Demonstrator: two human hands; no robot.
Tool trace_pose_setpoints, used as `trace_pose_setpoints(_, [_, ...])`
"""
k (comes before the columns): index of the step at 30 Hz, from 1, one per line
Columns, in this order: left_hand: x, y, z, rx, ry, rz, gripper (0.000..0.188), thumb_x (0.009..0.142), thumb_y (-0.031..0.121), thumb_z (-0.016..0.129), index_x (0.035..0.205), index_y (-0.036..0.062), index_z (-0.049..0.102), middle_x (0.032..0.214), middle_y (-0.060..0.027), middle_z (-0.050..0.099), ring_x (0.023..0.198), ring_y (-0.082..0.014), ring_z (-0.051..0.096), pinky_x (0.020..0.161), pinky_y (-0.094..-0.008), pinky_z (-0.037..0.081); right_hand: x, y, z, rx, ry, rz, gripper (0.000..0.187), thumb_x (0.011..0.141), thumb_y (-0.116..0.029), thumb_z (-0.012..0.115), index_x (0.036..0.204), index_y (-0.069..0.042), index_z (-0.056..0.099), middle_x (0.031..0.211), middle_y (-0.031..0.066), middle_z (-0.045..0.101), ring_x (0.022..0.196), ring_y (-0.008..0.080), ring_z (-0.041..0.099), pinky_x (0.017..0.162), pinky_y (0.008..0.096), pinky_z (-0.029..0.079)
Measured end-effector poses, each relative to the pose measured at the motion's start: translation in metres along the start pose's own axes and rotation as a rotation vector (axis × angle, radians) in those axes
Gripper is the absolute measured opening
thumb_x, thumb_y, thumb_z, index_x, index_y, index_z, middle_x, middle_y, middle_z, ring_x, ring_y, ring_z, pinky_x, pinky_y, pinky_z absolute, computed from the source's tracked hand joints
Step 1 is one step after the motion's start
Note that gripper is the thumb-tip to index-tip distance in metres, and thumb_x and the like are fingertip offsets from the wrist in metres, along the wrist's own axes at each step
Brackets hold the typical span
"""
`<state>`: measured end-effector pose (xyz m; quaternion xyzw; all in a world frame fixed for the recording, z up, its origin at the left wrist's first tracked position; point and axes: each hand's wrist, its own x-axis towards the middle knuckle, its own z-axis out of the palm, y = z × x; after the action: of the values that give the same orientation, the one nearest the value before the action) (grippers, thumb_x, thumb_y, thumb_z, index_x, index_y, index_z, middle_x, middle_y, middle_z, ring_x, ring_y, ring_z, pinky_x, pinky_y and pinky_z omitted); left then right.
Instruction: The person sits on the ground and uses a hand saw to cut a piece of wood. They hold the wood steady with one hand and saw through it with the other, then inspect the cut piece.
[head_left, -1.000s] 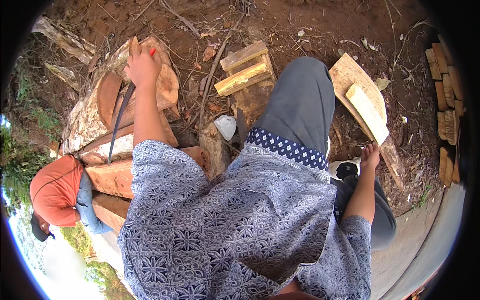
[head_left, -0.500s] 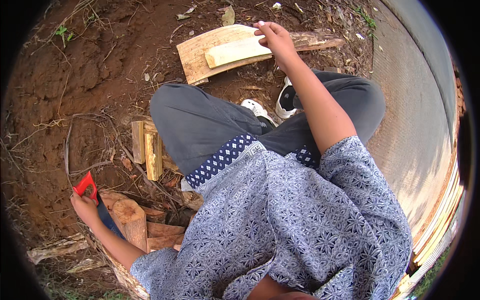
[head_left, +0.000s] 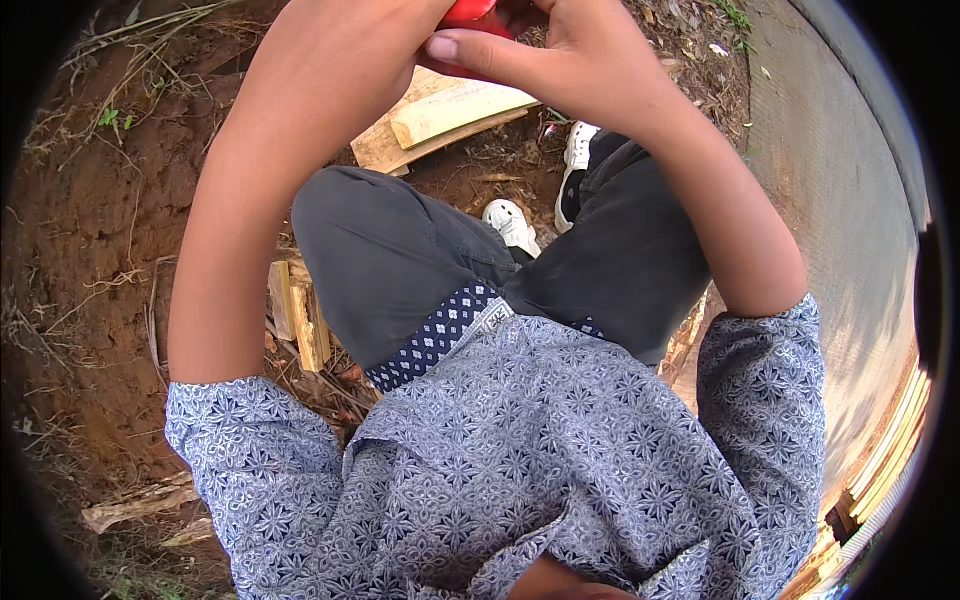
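Note:
A handsaw's red handle (head_left: 472, 14) is raised to the top edge of the view, held between my two hands; its blade does not show. My left hand (head_left: 365, 55) closes around it from the left, with its fingers mostly hidden. From the right my right hand (head_left: 580, 65) closes on it too, the thumb laid across the red grip. Below them on the ground lies a pale piece of wood (head_left: 450, 112) on top of a wider curved plank (head_left: 378, 148), both partly covered by my hands.
Small wood blocks (head_left: 308, 325) lie beside my left knee. Bare brown soil (head_left: 90, 220) with dry roots stretches to the left. A grey mat-like surface (head_left: 810, 200) curves along the right, with stacked thin strips of wood (head_left: 893, 435) at its far right edge.
My left hand has brought the saw from the low left up to the top centre. My right hand has left the planks and joined it on the red handle.

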<state>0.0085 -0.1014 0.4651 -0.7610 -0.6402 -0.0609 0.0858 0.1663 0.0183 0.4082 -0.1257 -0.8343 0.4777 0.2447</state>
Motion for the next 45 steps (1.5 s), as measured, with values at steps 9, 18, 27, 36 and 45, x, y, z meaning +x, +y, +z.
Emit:
trace_pose_setpoints(9, [0.116,-0.016,0.069,-0.501,0.361,0.263,0.074,0.085,0.011,0.072,0.151,0.0058,0.038,0.121,-0.0163,0.050,0.111,-0.0310,0.052,0.098,-0.0472,0.041,-0.002,-0.025,-0.083,0.478,0.396,0.611,0.019,0.097,-0.014,0.064,0.112,-0.002,0.063,0.091,0.0014,0.063,0.083,0.0076,0.057,0.077,0.0242,0.046])
trace_pose_setpoints(18, [0.037,-0.024,0.276,-0.473,-0.383,-0.332,0.114,0.077,0.060,0.083,0.153,-0.0050,0.028,0.143,-0.0238,0.038,0.134,-0.0392,0.040,0.111,-0.0512,0.038,-0.042,0.020,-0.120,0.185,0.665,0.800,0.019,0.102,-0.026,0.062,0.106,-0.008,0.059,0.080,-0.0039,0.053,0.074,0.0048,0.048,0.072,0.0220,0.037])
trace_pose_setpoints(27, [0.066,-0.026,0.325,-0.205,-0.622,-0.167,0.144,0.051,0.074,0.089,0.164,0.0146,0.021,0.171,-0.0186,0.016,0.156,-0.0435,0.019,0.121,-0.0659,0.024,-0.085,-0.022,-0.104,0.291,0.818,0.534,0.025,0.108,-0.027,0.051,0.108,-0.002,0.056,0.083,0.0003,0.049,0.077,0.0079,0.045,0.076,0.0240,0.038])
trace_pose_setpoints(36, [0.078,-0.022,0.354,-0.380,-0.577,-0.016,0.133,0.056,0.079,0.083,0.156,0.0063,0.036,0.146,-0.0261,0.054,0.136,-0.0394,0.053,0.113,-0.0481,0.045,-0.043,-0.023,-0.091,0.313,0.965,0.385,0.026,0.103,-0.030,0.060,0.086,-0.010,0.058,0.073,-0.0030,0.054,0.067,0.0072,0.049,0.064,0.0244,0.040])
trace_pose_setpoints(45, [0.070,-0.013,0.346,-0.327,-0.649,0.055,0.120,0.060,0.072,0.084,0.148,0.0007,0.043,0.139,-0.0223,0.057,0.140,-0.0366,0.047,0.112,-0.0458,0.045,-0.076,-0.009,-0.094,0.210,0.944,0.399,0.030,0.104,-0.029,0.059,0.083,-0.009,0.055,0.070,-0.0013,0.053,0.065,0.0083,0.050,0.063,0.0253,0.041])
